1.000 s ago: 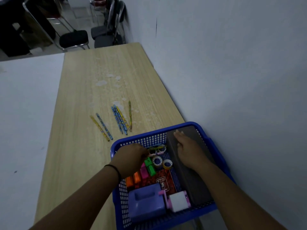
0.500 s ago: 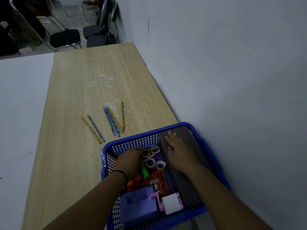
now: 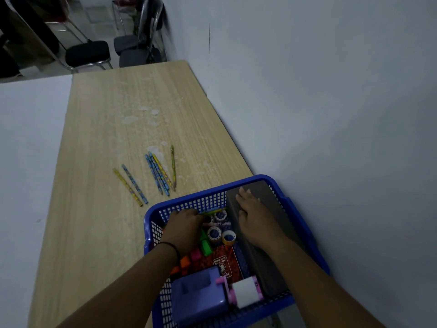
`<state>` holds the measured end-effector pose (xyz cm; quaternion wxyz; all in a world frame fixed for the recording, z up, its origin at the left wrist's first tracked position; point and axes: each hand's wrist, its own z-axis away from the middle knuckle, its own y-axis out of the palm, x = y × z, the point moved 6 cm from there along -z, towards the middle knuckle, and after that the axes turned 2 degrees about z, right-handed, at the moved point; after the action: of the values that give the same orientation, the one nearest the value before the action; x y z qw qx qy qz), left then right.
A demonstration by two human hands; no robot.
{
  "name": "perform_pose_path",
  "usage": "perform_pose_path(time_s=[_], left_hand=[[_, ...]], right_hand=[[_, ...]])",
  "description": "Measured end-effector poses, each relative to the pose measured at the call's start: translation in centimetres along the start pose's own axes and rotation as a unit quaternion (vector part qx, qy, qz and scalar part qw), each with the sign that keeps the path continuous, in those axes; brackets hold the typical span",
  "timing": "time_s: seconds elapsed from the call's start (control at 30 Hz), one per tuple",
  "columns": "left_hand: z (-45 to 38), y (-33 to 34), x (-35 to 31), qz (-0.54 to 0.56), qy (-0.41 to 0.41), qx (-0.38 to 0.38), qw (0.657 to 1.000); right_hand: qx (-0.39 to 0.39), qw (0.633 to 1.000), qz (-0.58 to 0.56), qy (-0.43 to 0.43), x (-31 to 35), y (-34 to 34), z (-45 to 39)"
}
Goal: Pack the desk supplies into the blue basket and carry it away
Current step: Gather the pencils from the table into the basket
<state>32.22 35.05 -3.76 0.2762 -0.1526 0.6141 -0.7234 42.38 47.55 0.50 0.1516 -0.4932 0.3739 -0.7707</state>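
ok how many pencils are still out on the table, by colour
blue pencils: 3
yellow pencils: 2
green pencil: 1
total: 6, all lying on the wooden table beyond the blue basket

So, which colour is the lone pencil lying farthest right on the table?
Green, as far as the dim head view shows: the pencil lies apart, right of the blue ones.

Both forearms reach forward. Left hand [image 3: 184,227] knuckles-up, fingers curled under, grasp unclear. Right hand [image 3: 254,216] lies flat, fingers straight.
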Motion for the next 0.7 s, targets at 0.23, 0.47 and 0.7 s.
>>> perform_pose_path(time_s=[0.23, 0.47, 0.7], left_hand=[[-0.4, 0.0, 1.4, 0.021, -0.070, -0.045, 0.996], [0.9, -3.2, 0.6, 0.148, -0.003, -0.148, 0.978], [2.3, -8.5, 10.2, 0.236, -0.115, -0.321, 0.910]], right_hand=[[0.002, 1.000, 0.011, 0.003, 0.0, 0.1, 0.0], [-0.017, 0.996, 0.081, 0.029, 1.2, -0.2, -0.4], [-0.012, 0.978, 0.207, -0.026, 6.4, 2.6, -2.7]])
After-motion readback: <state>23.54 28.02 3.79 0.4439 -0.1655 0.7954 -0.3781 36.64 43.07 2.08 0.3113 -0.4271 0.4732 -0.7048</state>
